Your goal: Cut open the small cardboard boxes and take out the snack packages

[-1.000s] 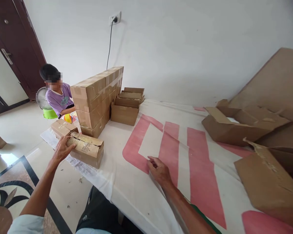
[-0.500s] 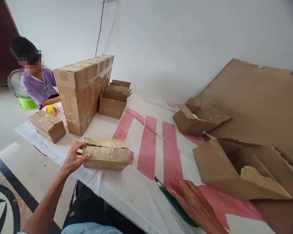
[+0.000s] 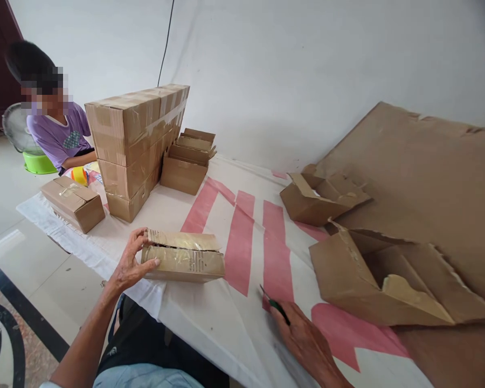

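Note:
My left hand (image 3: 134,262) grips the left end of a small cardboard box (image 3: 188,264), thumb on the near top flap and fingers at the far corner. The box sits on the table near its front edge. Clear tape lies over its top, and a dark gap runs between the two flaps. To the right, my right hand (image 3: 303,334) is closed around the green handle of a utility knife (image 3: 278,310). Its thin blade points up and left, apart from the box. The palm hides most of the handle.
Taped cartons (image 3: 145,129) form a tall stack at the back left. Beside it are a closed box (image 3: 75,202) and open boxes (image 3: 185,170). Two more open boxes (image 3: 323,199) stand right, before a large cardboard sheet (image 3: 408,172). A person (image 3: 60,124) sits behind the stack.
My right hand has closed round the knife's green handle, which lay under the spread fingers before. The left hand still holds the box. The view has shifted slightly.

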{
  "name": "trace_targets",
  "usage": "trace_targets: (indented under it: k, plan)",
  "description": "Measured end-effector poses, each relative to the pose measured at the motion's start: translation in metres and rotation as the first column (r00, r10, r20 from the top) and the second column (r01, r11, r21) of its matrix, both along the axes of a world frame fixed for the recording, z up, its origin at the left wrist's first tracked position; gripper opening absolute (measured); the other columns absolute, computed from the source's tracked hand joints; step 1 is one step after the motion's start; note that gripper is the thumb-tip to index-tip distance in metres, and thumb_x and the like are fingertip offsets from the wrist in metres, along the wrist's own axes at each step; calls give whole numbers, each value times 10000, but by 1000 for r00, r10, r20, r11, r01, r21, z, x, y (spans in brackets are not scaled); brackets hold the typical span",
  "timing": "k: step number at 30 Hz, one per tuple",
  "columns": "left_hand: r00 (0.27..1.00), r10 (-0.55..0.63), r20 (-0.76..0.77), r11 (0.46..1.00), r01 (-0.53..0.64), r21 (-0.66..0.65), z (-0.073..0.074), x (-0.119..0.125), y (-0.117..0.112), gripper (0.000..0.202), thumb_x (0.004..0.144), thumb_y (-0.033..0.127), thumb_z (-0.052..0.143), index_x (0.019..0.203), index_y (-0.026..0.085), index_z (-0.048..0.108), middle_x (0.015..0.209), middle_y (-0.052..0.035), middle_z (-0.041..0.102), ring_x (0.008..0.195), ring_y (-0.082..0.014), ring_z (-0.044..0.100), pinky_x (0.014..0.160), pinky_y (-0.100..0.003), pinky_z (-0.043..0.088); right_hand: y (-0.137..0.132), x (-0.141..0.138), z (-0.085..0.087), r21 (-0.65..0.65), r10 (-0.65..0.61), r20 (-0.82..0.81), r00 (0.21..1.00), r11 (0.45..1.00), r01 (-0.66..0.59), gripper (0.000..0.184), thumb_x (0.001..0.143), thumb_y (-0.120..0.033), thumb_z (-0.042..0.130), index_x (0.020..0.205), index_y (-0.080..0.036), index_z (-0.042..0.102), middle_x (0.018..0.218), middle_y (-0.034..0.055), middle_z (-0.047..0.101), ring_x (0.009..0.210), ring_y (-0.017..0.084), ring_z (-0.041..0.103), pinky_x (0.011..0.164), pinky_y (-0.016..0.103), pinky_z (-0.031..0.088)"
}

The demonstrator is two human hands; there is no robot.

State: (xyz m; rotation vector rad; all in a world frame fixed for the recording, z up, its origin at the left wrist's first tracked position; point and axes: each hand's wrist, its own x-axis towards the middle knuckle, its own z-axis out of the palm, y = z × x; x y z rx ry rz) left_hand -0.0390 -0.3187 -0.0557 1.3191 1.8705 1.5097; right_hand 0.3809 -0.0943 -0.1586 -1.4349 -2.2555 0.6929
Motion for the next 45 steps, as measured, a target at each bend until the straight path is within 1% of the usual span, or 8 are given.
trace_targets:
  k: [4, 8, 14, 21, 24, 28, 39, 45]
  plan:
    - [998, -14, -58, 999, 17, 50, 2, 1, 3, 395, 853, 465, 835, 1167, 261, 710, 1490, -129, 522, 1466, -350, 497, 1219, -490, 442, 9, -6, 17, -357, -309, -192, 931, 906, 227, 557, 766, -783, 556, 867, -249, 676, 692, 75, 703, 617, 285, 674, 591, 422, 561]
    - [998, -42, -51, 997, 45, 68, 3, 6, 8, 417, 861, 507, 828, 1174, 256, 711, 1415, -128, 538, 1416, -337, 526, 1219, -474, 452, 8, -34, 55, -618, -394, -430, 812, 784, 53, 581, 666, -725, 816, 932, -223, 696, 760, 52, 704, 592, 219, 643, 529, 370, 562]
    - [996, -86, -30, 994, 88, 69, 1, 20, 13, 407, 893, 498, 809, 1205, 259, 702, 1454, -129, 516, 1432, -337, 516, 1214, -455, 460, -11, -93, 134, -619, -120, -500, 857, 742, -258, 752, 751, -777, 788, 1253, -233, 656, 809, 28, 698, 611, 195, 647, 511, 338, 561]
    - [994, -108, 14, 992, 107, 66, -3, 15, 14, 453, 919, 540, 798, 1238, 229, 713, 1499, -144, 505, 1472, -351, 475, 1257, -506, 404, -35, -137, 207, -576, 388, -357, 850, 625, -527, 574, 850, -728, 729, 1074, -204, 663, 819, -1, 627, 672, 136, 616, 598, 272, 542]
    - [995, -91, 48, 993, 87, 77, -9, 16, 14, 489, 895, 556, 822, 1248, 231, 726, 1522, -147, 495, 1476, -351, 471, 1249, -497, 411, -40, -144, 207, -576, 440, -328, 836, 608, -546, 590, 895, -751, 649, 1166, -227, 645, 815, -22, 606, 623, 125, 592, 585, 279, 526]
    - [994, -80, 80, 992, 72, 101, -16, 19, 14, 526, 864, 580, 845, 1253, 241, 742, 1517, -146, 509, 1461, -346, 485, 1245, -486, 416, -34, -146, 189, -527, 433, -294, 852, 671, -522, 551, 901, -782, 622, 989, -238, 628, 717, -39, 566, 608, 132, 582, 556, 263, 474]
    - [991, -78, 110, 981, 56, 184, -27, 20, 18, 513, 843, 532, 865, 1252, 236, 770, 1500, -148, 519, 1476, -335, 484, 1253, -445, 390, 9, -152, 136, -449, 8, -517, 856, 849, -279, 649, 655, -816, 832, 857, -221, 671, 654, 0, 645, 502, 136, 547, 466, 278, 468]
    - [994, -88, 58, 978, 76, 193, -28, 3, 24, 508, 789, 487, 891, 1214, 232, 778, 1382, -130, 582, 1308, -315, 608, 1170, -434, 466, 0, -167, 122, -537, -189, -570, 800, 822, -189, 642, 529, -701, 939, 850, -220, 660, 686, -13, 657, 518, 134, 558, 444, 267, 484]
